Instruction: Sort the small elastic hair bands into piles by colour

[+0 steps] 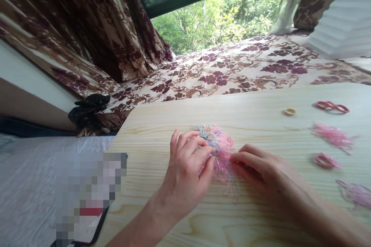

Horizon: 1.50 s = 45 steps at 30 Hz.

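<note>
A tangled heap of thin pastel rubber bands (218,143), pink, blue and yellow, lies in the middle of a pale wooden table (162,123). My left hand (188,170) rests on the heap's left side with fingers curled into the strands. My right hand (255,170) comes in from the right, its fingertips pinched on strands at the heap's lower right edge.
To the right lie sorted small piles: a yellow band (290,112), red bands (332,106), pink bunches (332,135) (326,160) and a lilac bunch (358,193). Floral cloth (232,69) covers the window ledge. A black bag (88,110) sits at the left.
</note>
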Each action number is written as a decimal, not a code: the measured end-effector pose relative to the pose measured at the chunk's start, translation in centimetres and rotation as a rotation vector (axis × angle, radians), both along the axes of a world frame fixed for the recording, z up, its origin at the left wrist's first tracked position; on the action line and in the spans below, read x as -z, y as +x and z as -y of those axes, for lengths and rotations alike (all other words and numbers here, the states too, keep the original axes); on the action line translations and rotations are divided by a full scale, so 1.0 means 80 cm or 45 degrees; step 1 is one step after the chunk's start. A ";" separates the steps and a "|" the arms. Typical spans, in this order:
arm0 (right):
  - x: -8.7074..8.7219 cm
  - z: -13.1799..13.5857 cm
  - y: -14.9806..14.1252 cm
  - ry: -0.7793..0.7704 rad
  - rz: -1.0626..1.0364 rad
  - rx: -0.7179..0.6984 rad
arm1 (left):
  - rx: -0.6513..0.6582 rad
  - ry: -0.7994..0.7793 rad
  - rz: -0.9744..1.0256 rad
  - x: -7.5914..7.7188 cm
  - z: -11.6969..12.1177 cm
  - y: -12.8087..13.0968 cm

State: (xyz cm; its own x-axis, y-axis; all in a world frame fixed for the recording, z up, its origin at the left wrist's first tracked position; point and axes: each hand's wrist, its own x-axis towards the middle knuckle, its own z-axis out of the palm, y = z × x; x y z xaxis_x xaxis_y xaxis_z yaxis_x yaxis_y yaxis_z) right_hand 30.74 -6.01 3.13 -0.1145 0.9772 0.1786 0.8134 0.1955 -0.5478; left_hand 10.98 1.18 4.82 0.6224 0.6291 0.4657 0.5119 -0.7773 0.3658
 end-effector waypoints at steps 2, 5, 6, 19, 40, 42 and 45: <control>0.000 0.000 0.000 0.006 -0.001 0.009 | -0.003 -0.001 -0.004 -0.001 0.000 0.000; 0.000 -0.001 0.001 0.005 -0.009 0.010 | -0.006 0.004 -0.009 -0.001 0.000 0.000; 0.000 -0.002 0.001 0.004 -0.012 0.009 | -0.005 0.005 -0.013 -0.001 0.000 0.000; -0.024 -0.004 0.028 0.241 -0.028 0.233 | -0.010 -0.005 0.034 -0.001 0.001 0.002; -0.017 -0.003 0.100 0.243 0.732 0.515 | 0.006 0.015 0.036 0.003 -0.002 0.000; -0.019 -0.002 0.097 0.277 0.670 0.530 | 0.001 0.017 0.021 0.003 -0.002 -0.001; -0.023 -0.001 0.082 0.277 0.467 0.485 | -0.010 0.017 0.007 0.002 -0.002 -0.001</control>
State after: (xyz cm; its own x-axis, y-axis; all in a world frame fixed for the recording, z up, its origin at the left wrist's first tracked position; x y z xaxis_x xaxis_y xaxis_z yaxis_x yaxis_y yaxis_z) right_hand 37.31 -5.95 4.93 0.1466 0.9069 0.3951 0.9779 -0.0725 -0.1963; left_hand 10.91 1.36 4.68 0.6151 0.6276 0.4772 0.5161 -0.7781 0.3581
